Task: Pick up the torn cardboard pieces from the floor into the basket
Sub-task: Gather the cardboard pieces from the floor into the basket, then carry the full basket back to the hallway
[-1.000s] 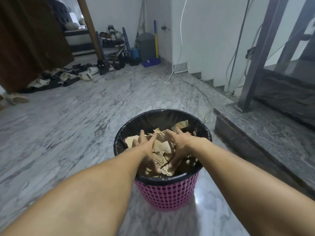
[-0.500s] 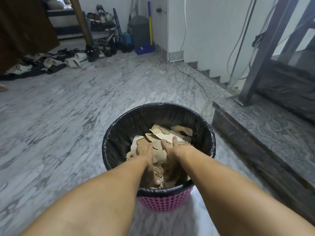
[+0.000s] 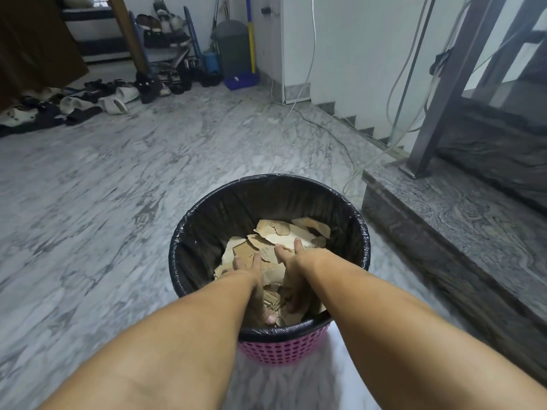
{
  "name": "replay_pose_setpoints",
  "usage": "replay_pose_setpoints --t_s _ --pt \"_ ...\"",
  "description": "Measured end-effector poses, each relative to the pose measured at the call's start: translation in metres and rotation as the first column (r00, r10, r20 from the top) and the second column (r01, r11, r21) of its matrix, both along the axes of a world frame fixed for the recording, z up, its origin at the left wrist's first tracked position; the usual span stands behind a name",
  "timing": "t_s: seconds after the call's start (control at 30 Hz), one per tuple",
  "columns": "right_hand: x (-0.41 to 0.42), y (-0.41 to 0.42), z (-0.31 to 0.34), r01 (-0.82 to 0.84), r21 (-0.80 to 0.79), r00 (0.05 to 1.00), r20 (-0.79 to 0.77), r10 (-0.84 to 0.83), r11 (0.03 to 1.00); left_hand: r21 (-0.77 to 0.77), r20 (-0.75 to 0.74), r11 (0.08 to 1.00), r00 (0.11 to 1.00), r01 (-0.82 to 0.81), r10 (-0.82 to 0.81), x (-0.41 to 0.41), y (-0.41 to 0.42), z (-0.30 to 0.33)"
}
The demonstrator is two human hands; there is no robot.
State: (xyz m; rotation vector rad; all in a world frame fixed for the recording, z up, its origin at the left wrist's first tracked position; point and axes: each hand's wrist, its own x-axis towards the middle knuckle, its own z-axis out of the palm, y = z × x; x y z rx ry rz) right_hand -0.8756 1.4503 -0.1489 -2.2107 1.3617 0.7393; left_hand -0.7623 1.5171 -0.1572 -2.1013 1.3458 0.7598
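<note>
A round pink plastic basket (image 3: 279, 352) with a perforated wall and a black plastic bag liner (image 3: 207, 229) folded over its rim stands on the grey-veined marble floor (image 3: 103, 187), just beside a dark polished stone step (image 3: 461, 220) on its right. Inside the basket lies a heap of torn brown cardboard pieces (image 3: 279, 232), piled loosely against one another and filling the lower part of the liner.

Both bare forearms reach down into the basket from the near edge. The left hand (image 3: 254, 287) is pressed palm down onto the near side of the heap, its fingers (image 3: 268, 316) curled toward the near wall of the basket; they lie among the scraps, and whether they clutch any piece cannot be told. The right hand (image 3: 293, 269) lies just beside it, touching the cardboard, with the thumb (image 3: 297, 245) raised over the pale top pieces and the other fingers bent down into the pile; its grasp cannot be told either, as the scraps hide the tips.

Farther back, a scatter of dark and white sandals and shoes (image 3: 88, 102) lies on the floor near a shoe rack (image 3: 165, 31). A grey lidded bin (image 3: 231, 45) and a blue dustpan (image 3: 241, 81) stand against the white wall, and white cables (image 3: 307, 69) hang down it and trail across the floor toward the step
</note>
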Motion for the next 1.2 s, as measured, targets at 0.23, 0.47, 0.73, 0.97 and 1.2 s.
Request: replay_pose_setpoints --t_s 0.23,0.47,0.73,0.97,1.2 --pt "-0.002 0.010 0.008 0.012 0.015 0.999 0.049 -0.013 1.000 -0.015 0.017 1.000 1.000 -0.003 0.004 -0.003 -0.002 -0.007" --pt "-0.022 0.018 0.055 -0.107 -0.068 0.989 0.092 0.113 0.992 -0.230 -0.102 0.968 0.992 -0.096 0.074 0.001 -0.001 0.014" --pt "-0.089 0.069 0.132 0.324 -0.251 0.874 0.449 -0.186 0.912 -0.130 -0.031 0.986 0.993 0.109 -0.114 -0.001 0.041 0.112" --pt "-0.102 0.120 0.191 0.699 0.005 0.638 0.448 -0.626 0.716 -0.177 0.018 0.977 0.993 0.118 -0.117 0.034 0.054 0.188" --pt "-0.083 0.099 0.169 0.884 0.270 0.304 0.287 -0.909 0.381 -0.345 -0.098 0.930 0.990 -0.128 0.099 0.085 -0.014 0.176"
